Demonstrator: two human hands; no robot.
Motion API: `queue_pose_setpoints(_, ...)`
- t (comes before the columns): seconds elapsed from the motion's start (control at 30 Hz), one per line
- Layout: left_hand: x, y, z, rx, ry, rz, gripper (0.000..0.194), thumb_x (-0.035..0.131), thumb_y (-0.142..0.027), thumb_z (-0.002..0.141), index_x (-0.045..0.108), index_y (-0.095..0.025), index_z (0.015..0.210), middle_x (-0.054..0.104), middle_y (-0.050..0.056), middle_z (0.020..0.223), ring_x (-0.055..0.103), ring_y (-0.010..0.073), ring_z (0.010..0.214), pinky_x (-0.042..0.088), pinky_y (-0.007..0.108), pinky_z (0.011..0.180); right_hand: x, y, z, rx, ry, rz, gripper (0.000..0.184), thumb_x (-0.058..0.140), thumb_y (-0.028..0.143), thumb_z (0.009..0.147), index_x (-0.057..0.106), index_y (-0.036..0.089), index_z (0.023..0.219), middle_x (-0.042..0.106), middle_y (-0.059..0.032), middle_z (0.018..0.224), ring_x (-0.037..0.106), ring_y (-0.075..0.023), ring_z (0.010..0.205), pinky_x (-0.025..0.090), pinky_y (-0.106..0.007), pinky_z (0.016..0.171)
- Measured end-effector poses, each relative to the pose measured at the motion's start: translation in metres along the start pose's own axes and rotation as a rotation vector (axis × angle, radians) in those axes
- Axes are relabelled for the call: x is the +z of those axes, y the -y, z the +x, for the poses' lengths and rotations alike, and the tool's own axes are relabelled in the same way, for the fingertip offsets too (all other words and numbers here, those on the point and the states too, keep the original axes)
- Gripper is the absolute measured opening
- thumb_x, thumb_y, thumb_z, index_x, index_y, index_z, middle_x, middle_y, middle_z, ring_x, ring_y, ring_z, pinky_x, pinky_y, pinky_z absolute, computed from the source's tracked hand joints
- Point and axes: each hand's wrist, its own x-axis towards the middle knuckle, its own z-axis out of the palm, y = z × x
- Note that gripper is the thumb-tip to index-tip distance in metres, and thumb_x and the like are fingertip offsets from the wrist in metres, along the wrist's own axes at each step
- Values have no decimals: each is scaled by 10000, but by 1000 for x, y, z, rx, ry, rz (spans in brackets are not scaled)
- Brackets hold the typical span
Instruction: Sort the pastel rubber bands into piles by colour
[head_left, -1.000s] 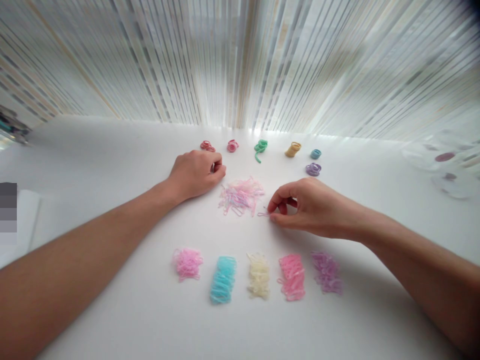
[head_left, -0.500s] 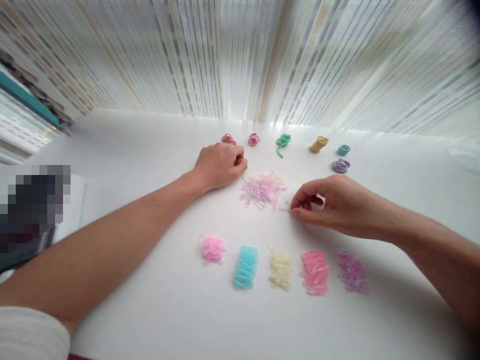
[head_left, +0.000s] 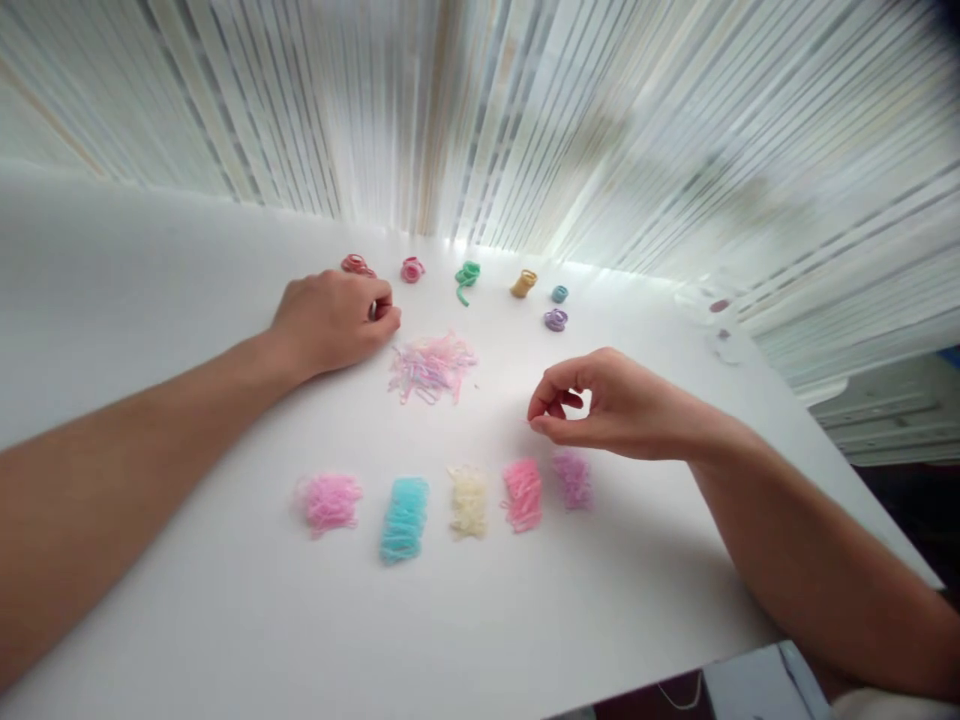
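Observation:
A mixed heap of pastel paper clips (head_left: 433, 368) lies mid-table. My left hand (head_left: 334, 318) rests at the heap's left side with its fingers loosely curled, and nothing shows in them. Right of the heap, my right hand (head_left: 600, 405) is held over the table, thumb and forefinger pinched on a tiny pale paper clip (head_left: 527, 422) that barely shows. Nearer to me is a row of colour groups: a pink pile (head_left: 331, 502), a blue pile (head_left: 405, 518), a cream pile (head_left: 469, 502), a coral-pink pile (head_left: 522, 494) and a purple pile (head_left: 573, 480) just below my right hand.
Along the back lie coiled bundles: red (head_left: 357, 265), rose (head_left: 412, 269), green (head_left: 467, 278), yellow (head_left: 524, 284), blue (head_left: 560, 293) and purple (head_left: 556, 320). Behind them hangs a string curtain (head_left: 480, 120). The white table's edge (head_left: 862, 490) runs down the right.
The view has swung right, so the table's things sit farther left. My right hand, still pinched, has moved away from the heap toward the purple pile. My left hand stays beside the heap.

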Motion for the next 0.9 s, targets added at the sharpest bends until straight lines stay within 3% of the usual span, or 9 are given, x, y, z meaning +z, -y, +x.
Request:
queue_pose_setpoints(0.1, 0, 1, 0, 1, -13, -19, 360, 536, -554, 985, 592, -241, 817, 671, 57, 872, 460, 226, 790, 358, 397, 786, 0, -9, -21, 56, -58, 42, 92, 728, 224, 827, 814, 204, 802, 712, 0, 723, 558, -147, 699, 462, -288, 668)
queue_pose_setpoints(0.2, 0, 2, 1, -4, 1, 6, 332, 509, -531, 970, 590, -243, 826, 681, 69, 890, 513, 243, 805, 376, 402, 797, 1, -18, -36, 81, -87, 73, 93, 725, 203, 828, 813, 205, 797, 726, -10, 734, 567, -153, 710, 475, -285, 673)
queue_pose_setpoints(0.37, -2, 2, 5, -32, 69, 189, 360, 410, -517, 974, 610, -239, 866, 750, 102, 994, 672, 320, 911, 418, 394, 750, 3, -31, -45, -8, -99, 120, 100, 721, 207, 823, 813, 203, 784, 699, -2, 678, 545, -142, 664, 458, -273, 625)
queue_pose_setpoints(0.53, -3, 2, 7, -43, 82, 250, 402, 386, -531, 980, 637, -230, 888, 756, 103, 1003, 695, 324, 922, 422, 378, 745, 0, -41, -50, -33, -94, 109, 109, 717, 193, 834, 822, 197, 806, 704, 5, 684, 557, -128, 647, 457, -263, 618)
queue_pose_setpoints(0.9, 1, 8, 7, -74, 64, 263, 457, 428, -496, 993, 736, -159, 1012, 726, 97, 1017, 674, 283, 963, 483, 378, 933, -7, -50, -62, -158, 49, 109, 120, 728, 142, 865, 843, 173, 850, 727, 6, 722, 573, -105, 648, 471, -237, 617)
